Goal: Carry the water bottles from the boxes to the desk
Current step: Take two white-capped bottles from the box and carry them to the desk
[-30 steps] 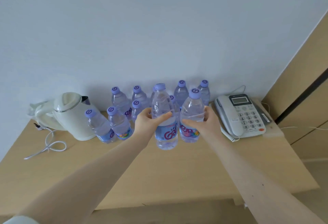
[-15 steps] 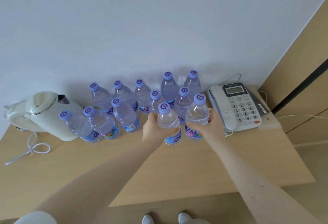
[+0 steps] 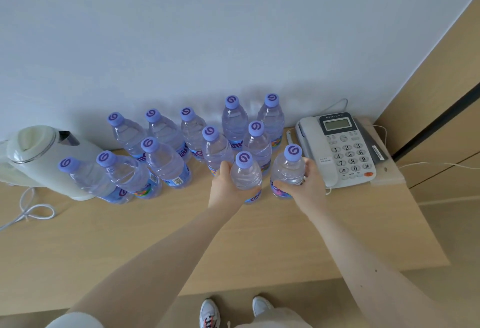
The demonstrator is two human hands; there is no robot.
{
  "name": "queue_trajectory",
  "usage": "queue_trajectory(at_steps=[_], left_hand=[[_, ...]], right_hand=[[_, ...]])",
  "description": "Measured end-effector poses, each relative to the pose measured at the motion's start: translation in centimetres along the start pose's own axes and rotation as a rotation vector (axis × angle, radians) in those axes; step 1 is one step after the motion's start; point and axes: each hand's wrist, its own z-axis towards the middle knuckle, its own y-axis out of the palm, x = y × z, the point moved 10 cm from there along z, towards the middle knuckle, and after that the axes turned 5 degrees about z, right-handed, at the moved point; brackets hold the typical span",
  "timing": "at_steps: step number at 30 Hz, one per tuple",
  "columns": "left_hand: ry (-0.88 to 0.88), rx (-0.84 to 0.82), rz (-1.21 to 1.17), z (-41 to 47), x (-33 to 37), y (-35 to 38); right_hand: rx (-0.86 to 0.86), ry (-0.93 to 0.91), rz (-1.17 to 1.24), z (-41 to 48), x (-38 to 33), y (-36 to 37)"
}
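Two clear water bottles with purple caps stand on the wooden desk [image 3: 259, 237], in front of several others grouped near the wall [image 3: 166, 161]. My left hand [image 3: 226, 187] grips the left bottle [image 3: 245, 174] around its body. My right hand [image 3: 309, 185] grips the right bottle [image 3: 289, 169] the same way, right beside the telephone. Both bottles are upright with their bases on the desk. No boxes are in view.
A white kettle [image 3: 39, 156] with its cord [image 3: 31, 211] sits at the desk's left. A grey desk telephone [image 3: 337, 146] is at the right, against a wooden cabinet [image 3: 441, 120]. The desk's near edge runs above my shoes [image 3: 210, 314].
Both hands lowered the two bottles from mid-air to the desk surface in front of the group. The camera has tilted downward, so my shoes now show.
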Motion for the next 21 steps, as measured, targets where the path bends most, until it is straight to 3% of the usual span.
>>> queue_trajectory(at_steps=[21], left_hand=[[-0.005,0.077,0.005,-0.73,-0.43,-0.15]], right_hand=[[-0.029,-0.071,-0.11,0.5,0.64,-0.39]])
